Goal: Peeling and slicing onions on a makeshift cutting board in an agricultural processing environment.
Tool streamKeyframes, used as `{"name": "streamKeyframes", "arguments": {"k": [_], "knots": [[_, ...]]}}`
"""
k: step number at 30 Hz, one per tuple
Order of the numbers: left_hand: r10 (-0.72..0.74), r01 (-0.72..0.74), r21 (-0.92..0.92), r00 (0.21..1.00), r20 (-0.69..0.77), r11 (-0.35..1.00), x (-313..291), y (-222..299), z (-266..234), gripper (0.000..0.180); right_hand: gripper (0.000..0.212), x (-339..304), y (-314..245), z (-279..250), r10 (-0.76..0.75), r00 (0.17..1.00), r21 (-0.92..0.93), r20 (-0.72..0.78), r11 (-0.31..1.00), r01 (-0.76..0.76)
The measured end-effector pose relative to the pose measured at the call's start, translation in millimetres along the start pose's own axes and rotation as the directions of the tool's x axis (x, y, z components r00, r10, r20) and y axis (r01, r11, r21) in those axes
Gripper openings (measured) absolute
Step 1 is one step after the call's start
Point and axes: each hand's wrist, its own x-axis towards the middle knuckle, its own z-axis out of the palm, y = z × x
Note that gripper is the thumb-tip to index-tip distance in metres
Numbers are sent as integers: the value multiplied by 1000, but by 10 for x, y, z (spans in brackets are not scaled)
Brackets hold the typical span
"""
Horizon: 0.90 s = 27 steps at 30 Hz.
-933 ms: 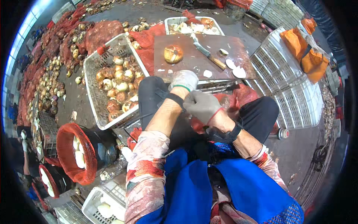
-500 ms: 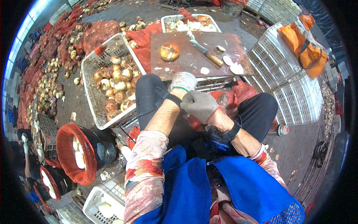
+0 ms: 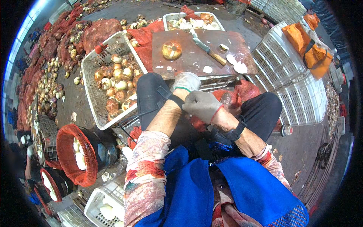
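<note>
My left hand (image 3: 188,81), in a white glove with a green cuff, is held out over my lap by the near edge of the brown board (image 3: 162,38). Its fingers are bent away and mostly hidden. My right hand (image 3: 204,107), in a grey glove with a red cuff, is closed at my left wrist. Its fingertips pinch the end of a black wrist strap (image 3: 176,100) there. On the board sit a brown-skinned onion (image 3: 171,50), a knife (image 3: 202,45) with a wooden handle, and white onion pieces (image 3: 240,67).
A white crate (image 3: 92,94) of unpeeled onions (image 3: 121,85) stands left of my knee. Below it is a red-netted bucket (image 3: 62,151) with peeled onions. Stacked white crates (image 3: 298,102) stand at right, an orange bag (image 3: 317,60) on top. Behind the board is a crate of scraps (image 3: 165,23).
Both hands stay almost in place, the right still closed at the left wrist. The view has shifted slightly. Nothing on the board has moved.
</note>
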Motion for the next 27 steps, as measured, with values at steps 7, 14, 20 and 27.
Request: {"name": "streamKeyframes", "arguments": {"k": [7, 14, 20, 27], "knots": [[-16, 8, -64, 993, -116, 998, -16, -6, 21, 21, 33, -96, 132, 91, -174, 972, -87, -160, 983, 162], [-45, 17, -194, 989, -140, 981, 33, 32, 31, 22, 21, -148, 297, 136, -286, 936, 127, -206, 940, 315], [33, -66, -212, 987, -157, 975, 163, -44, 112, 23, 23, -184, 62, -85, -46, 999, 260, 1, 964, 44], [24, -29, -84, 998, -58, 996, 158, -51, -95, 24, 30, -21, -151, -176, -53, 996, -145, -72, 989, 42]]}}
